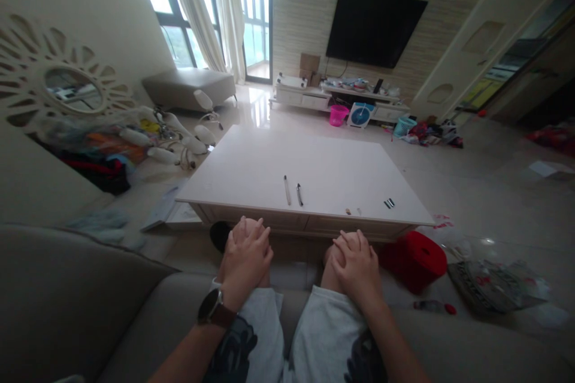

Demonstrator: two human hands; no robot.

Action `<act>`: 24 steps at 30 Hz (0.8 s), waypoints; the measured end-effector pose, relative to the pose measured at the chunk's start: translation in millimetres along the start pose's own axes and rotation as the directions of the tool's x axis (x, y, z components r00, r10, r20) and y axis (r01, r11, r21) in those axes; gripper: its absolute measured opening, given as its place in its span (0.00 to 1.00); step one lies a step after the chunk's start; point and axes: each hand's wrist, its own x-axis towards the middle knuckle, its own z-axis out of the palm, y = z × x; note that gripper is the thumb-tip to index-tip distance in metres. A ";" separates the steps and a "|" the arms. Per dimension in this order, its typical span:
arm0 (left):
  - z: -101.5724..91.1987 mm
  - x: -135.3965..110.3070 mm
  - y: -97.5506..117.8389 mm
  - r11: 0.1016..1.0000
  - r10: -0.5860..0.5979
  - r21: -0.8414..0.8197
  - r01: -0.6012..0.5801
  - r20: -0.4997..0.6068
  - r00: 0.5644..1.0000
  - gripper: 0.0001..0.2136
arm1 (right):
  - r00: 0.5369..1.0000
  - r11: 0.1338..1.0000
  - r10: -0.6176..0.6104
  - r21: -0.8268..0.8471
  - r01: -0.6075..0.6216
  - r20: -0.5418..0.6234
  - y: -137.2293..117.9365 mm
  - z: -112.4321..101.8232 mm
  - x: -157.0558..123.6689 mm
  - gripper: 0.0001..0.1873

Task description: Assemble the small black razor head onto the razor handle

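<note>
My left hand [248,254] lies over my left knee with its fingers spread, and a watch [210,306] is on that wrist. Over the other knee rests my right hand [357,263], fingers apart as well. Both hands hold nothing. In front of them, on the white table [287,152], lie a slim pen [287,190] and beside it a dark and silver slender tool [299,194] whose kind I cannot make out. Further right are a small brown piece [348,211], a tiny pale piece [359,211] and small dark and silver pieces [389,203].
A red stool [417,260] stands off the table's near right corner, with a bottle [433,307] and a plastic bag [498,284] on the floor. A lamp with white shades [193,142] lies to the left. At the back are a pink bucket [338,115] and a TV cabinet [303,96].
</note>
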 end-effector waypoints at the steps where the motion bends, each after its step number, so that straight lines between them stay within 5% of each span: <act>1: 0.0 0.3 0.4 1.000 -0.005 0.002 0.005 0.002 1.000 0.22 | 1.000 1.000 0.002 -0.002 -0.002 0.000 -0.4 -0.1 0.4 0.21; 10: -3.2 0.7 4.7 1.000 0.003 -0.022 -0.003 -0.026 1.000 0.32 | 0.999 1.000 0.008 -0.025 -0.007 0.036 -2.8 -1.6 1.2 0.22; 16: -7.8 -1.7 10.3 0.999 -0.031 -0.046 0.028 -0.062 0.998 0.33 | 0.998 0.995 0.067 -0.072 -0.066 0.003 -1.4 0.8 -1.9 0.35; 24: -6.0 -0.4 11.2 0.999 -0.033 -0.006 0.033 -0.058 0.998 0.34 | 0.997 0.994 0.071 -0.085 -0.071 0.002 -1.0 3.9 -1.9 0.40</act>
